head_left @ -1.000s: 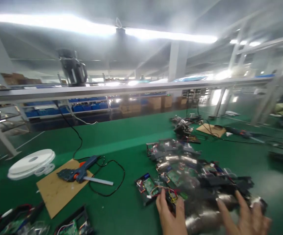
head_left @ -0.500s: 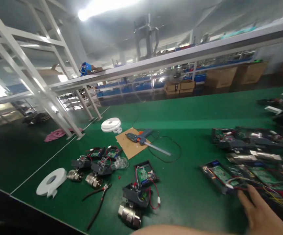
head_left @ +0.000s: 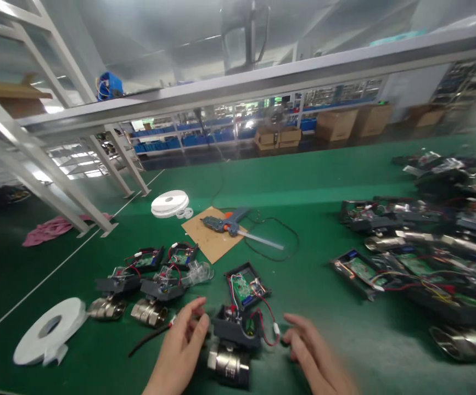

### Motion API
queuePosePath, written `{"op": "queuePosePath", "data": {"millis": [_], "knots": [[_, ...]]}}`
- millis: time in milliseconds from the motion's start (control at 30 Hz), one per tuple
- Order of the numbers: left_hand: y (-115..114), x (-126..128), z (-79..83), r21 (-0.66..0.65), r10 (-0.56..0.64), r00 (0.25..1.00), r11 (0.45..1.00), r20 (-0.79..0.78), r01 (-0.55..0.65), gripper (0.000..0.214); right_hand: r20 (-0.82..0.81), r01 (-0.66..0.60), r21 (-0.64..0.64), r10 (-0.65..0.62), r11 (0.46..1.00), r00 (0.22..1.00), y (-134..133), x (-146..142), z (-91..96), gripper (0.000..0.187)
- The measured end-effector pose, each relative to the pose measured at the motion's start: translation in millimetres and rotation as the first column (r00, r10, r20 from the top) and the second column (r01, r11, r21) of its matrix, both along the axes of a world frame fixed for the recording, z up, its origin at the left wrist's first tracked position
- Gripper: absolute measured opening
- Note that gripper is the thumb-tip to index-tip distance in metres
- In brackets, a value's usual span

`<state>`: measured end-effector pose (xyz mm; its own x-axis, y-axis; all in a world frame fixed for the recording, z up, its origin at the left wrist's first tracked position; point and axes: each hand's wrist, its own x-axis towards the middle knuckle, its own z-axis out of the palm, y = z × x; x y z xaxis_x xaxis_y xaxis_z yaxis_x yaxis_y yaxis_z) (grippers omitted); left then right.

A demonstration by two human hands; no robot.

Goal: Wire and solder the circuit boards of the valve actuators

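A metal ball valve [head_left: 230, 365] with a dark plastic housing [head_left: 238, 329] on top stands at the front middle. Red wires link the housing to an open case with a green circuit board [head_left: 244, 288] behind it. My left hand [head_left: 182, 345] is just left of the housing, fingers loosely bent and apart, with nothing visible in it. It partly covers the pliers [head_left: 151, 338], whose dark handle shows. My right hand [head_left: 314, 354], slightly blurred, hovers right of the housing near the white wire connector [head_left: 276, 328], thumb and fingers apart.
Two similar valve units [head_left: 149, 312] stand at left, beside a white tape roll [head_left: 50, 329]. A glue gun [head_left: 225, 224] lies on a cardboard piece [head_left: 205, 241] behind, near white reels [head_left: 169, 203]. More units with loose wires [head_left: 423, 274] crowd the right. A metal shelf [head_left: 221, 90] spans above.
My right hand has left the units at the right and come to the middle unit's right side. My left hand has come into view at its left. The view has shifted right.
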<state>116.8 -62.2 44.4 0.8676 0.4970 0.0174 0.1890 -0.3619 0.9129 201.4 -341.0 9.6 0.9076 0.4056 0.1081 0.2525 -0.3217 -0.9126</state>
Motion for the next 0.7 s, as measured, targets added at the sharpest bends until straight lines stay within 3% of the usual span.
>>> {"op": "queuePosePath", "data": {"millis": [133, 333, 400, 533, 700], "knots": [[-15, 10, -12.8, -0.283, -0.023, 0.999, 0.959, -0.039, 0.011, 0.068, -0.265, -0.104, 0.046, 0.113, 0.993, 0.958, 51, 7, 9.1, 0.068], [-17, 19, -12.1, -0.446, -0.066, 0.997, 0.894, -0.033, 0.044, 0.079, -0.493, -0.058, 0.036, 0.068, 0.998, 0.867, 55, 31, 10.8, 0.080], [-13, 21, -14.4, -0.464, -0.089, 0.996, 0.883, -0.022, 0.068, 0.083, -0.400, -0.048, -0.060, 0.020, 0.997, 0.916, 50, 45, 16.5, 0.072], [-13, 25, -17.3, -0.421, -0.114, 0.993, 0.903, -0.037, 0.087, 0.084, -0.028, 0.023, -0.316, -0.033, 0.948, 0.999, 48, 78, 31.7, 0.055], [-28, 32, -19.7, -0.210, -0.117, 0.991, 0.973, -0.069, 0.100, 0.080, 0.065, -0.035, -0.383, 0.065, 0.923, 0.996, 78, 110, 40.2, 0.040]]}}
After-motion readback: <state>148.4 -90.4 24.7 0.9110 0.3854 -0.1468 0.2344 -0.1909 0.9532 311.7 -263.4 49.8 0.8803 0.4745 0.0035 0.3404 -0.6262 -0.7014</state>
